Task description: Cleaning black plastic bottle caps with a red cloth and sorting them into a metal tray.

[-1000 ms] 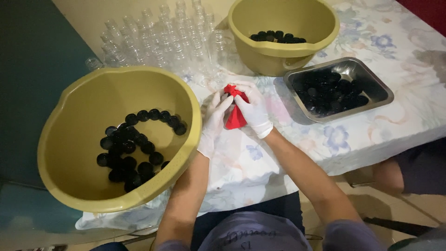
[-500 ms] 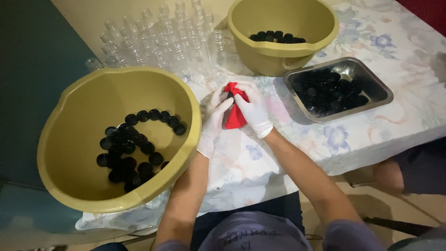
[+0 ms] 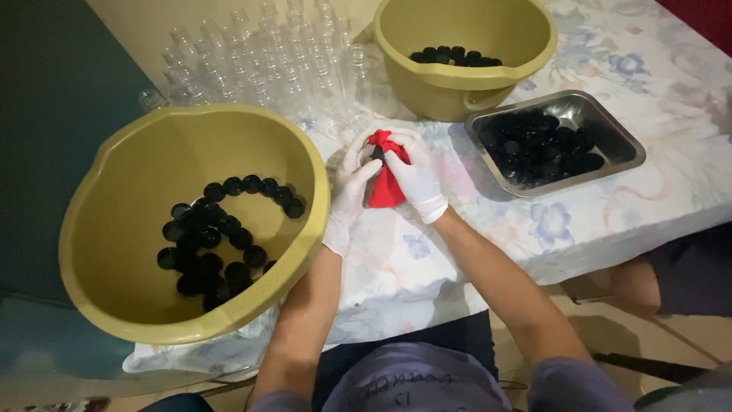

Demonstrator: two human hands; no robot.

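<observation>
Overall, largest item: table [image 3: 648, 191] under a pale floral cloth, soft and creased, front edge overhanging the lap. Next, big olive plastic basin [image 3: 191, 221], round, smooth-walled, sitting at the left edge and partly past it, with black round caps [image 3: 221, 236] scattered on its bottom. Second olive basin [image 3: 465, 53] at the far side, fewer black caps inside. Clear plastic bottles [image 3: 259, 61], upright and crowded, between the basins, leaving little free room there. Shiny rectangular metal tray [image 3: 557, 145] to the right, filled with black caps, just beside the far basin. Open cloth only at centre front and far right. Smallest: red cloth [image 3: 385, 179], bunched, at table centre, held off the surface. Left hand [image 3: 351, 191] and right hand [image 3: 415, 179], both in white gloves, fingers curled closed around the red cloth.
</observation>
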